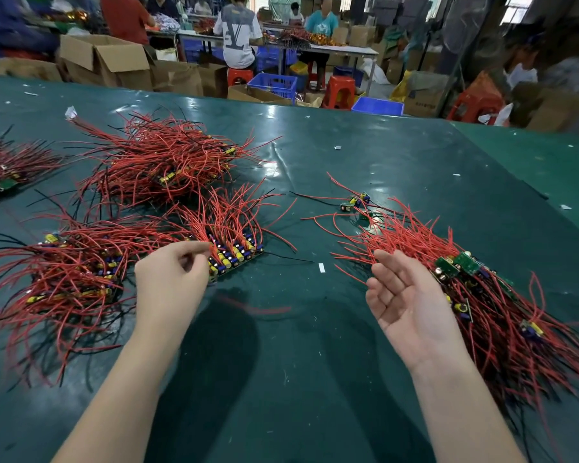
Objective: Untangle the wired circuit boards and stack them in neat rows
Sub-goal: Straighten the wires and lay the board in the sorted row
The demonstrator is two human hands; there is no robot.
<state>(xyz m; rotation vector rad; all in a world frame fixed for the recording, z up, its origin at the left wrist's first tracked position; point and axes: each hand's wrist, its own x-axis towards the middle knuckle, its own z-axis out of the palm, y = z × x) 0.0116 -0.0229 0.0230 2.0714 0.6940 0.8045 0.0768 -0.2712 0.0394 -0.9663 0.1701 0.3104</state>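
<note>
From the head camera we look down on a dark green tabletop (315, 379) strewn with circuit boards trailing red and black wires. Our left hand (171, 279) hangs above the near end of a neat row of boards (236, 255), whose yellow and blue capacitors stand side by side while their red wires fan up and away; the fingers curl inward with thumb and fingertips close together at the wires, but we cannot tell whether this grip pinches a wire or holds nothing. Our right hand (405, 299) is raised palm up with the fingers relaxed and spread, its grip released, just beside the tangled heap of boards (488, 295) at the right, where green boards lie at odd angles among red wires. Beyond that heap a few loose boards (356, 202) lie apart on the cloth. To the left sit a near stack (77, 275), a far pile (168, 155) behind it and another pile (4, 172) at the left edge. A small white scrap (321, 268) lies between our hands. Past the tabletop are cardboard boxes (104, 58), blue crates (274, 85), red stools (340, 90) and seated workers (236, 31) at other tables.
</note>
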